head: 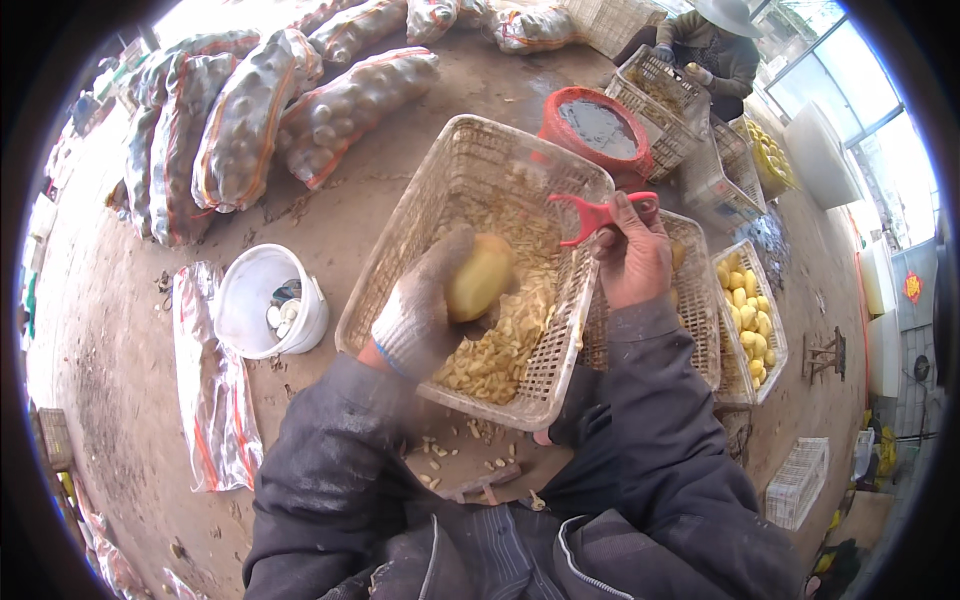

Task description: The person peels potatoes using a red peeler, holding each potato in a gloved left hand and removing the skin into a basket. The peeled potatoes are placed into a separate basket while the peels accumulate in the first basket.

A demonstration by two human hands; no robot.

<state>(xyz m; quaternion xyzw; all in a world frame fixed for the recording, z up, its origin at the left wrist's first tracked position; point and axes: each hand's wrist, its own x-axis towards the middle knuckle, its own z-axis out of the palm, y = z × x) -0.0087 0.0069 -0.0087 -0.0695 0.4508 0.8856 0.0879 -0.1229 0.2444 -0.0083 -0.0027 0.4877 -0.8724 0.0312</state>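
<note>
My left hand (424,300), in a dirty white work glove, is closed around a large yellowish potato (480,277) whose visible side looks peeled. Bare and raised at the right, my right hand (637,251) grips a red Y-shaped peeler (592,216), its head pointing left, apart from the potato. Below both hands stands a plastic lattice crate (555,375), its floor covered with potato peelings (491,367). The glove hides part of the potato and of the crate.
Right of it are another crate (701,300) and a crate of peeled potatoes (750,319). A red-rimmed tub of water (596,127) stands beyond. Left are a white bucket (266,300) and full mesh sacks (247,120). A person (716,52) works among crates at the back.
</note>
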